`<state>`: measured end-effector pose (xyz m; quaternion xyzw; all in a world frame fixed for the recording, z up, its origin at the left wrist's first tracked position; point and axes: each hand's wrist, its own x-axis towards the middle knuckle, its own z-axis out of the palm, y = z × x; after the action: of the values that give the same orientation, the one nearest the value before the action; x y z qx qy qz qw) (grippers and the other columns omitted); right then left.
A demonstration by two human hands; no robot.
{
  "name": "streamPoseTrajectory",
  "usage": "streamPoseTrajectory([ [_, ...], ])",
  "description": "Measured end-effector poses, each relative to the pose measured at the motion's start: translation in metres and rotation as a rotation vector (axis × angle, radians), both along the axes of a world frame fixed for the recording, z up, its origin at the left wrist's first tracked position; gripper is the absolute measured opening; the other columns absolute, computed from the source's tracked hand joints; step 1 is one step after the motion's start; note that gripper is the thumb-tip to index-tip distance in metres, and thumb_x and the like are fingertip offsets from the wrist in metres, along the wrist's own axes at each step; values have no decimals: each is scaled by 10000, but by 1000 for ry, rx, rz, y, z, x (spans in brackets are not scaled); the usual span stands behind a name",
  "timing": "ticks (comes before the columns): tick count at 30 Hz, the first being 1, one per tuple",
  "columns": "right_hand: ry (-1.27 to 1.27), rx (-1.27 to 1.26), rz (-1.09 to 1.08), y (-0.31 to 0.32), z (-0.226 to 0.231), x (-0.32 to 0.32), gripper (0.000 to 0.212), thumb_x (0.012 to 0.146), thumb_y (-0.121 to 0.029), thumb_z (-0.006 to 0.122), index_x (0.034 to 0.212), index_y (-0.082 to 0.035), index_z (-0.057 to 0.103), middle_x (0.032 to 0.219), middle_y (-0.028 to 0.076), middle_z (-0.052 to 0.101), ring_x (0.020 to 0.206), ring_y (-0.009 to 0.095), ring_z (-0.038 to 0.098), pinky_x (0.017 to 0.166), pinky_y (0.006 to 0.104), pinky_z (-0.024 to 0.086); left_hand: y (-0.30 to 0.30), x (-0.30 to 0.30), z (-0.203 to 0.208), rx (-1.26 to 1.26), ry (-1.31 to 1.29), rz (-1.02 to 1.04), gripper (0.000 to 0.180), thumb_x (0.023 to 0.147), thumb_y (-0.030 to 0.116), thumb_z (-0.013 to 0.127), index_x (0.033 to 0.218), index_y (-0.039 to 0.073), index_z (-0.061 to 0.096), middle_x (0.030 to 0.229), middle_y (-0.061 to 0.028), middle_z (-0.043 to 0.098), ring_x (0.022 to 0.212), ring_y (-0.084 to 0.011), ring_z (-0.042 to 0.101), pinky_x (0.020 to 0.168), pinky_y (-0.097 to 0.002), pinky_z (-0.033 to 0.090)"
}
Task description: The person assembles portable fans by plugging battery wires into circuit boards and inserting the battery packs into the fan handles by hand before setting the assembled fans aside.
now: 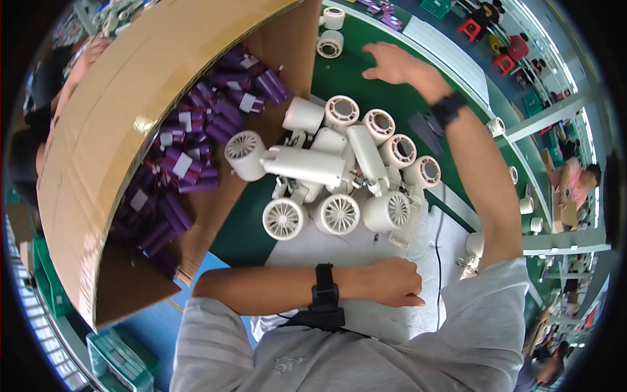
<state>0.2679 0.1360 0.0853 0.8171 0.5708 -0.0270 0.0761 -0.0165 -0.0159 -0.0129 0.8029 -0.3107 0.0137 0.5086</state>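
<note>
My right hand (pixel 396 64) reaches to the far side of the green work surface, thumb and fingers apart with nothing in them. It is nearest to two white round fan heads (pixel 330 44) at the top. My left hand (pixel 395 282) is closed, fingers curled under, above the pale mat (pixel 294 251) close to my body. Whatever it may hold is hidden. Between my hands lies a pile of white handheld fans (pixel 307 165). Some heads show vented grilles, others open rings, and several bodies lie across one another.
A large cardboard box (pixel 163 65) at left, tilted toward me, holds many purple battery packs (pixel 179 163) with white labels. A black cable (pixel 438 261) runs down the mat. Further white fan parts (pixel 475 244) stand at right. Green crates (pixel 121 359) and other people are around.
</note>
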Motion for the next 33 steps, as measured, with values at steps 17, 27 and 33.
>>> streamPoseTrajectory([
  [17,145,689,41,8,24,0,769,655,-194,762,1297,23,399,1174,304,545,1126,438,518,941,458,441,-2,2,-3,36,96,-3,362,872,328,603,633,57,606,642,-163,600,616,-364,590,566,-468,469],
  [27,485,679,-355,-307,145,-44,668,910,-382,588,1424,-21,362,1338,136,515,1134,218,573,990,317,430,-7,5,6,-468,236,235,335,894,304,600,855,-29,595,672,-207,601,670,-403,606,623,-474,492],
  [33,1095,128,-504,-321,21,-107,453,937,-341,574,1212,10,494,1038,100,647,901,136,606,818,282,471,-12,-6,10,-421,106,512,295,870,228,632,1011,-12,532,797,-192,626,719,-394,626,631,-439,509],
])
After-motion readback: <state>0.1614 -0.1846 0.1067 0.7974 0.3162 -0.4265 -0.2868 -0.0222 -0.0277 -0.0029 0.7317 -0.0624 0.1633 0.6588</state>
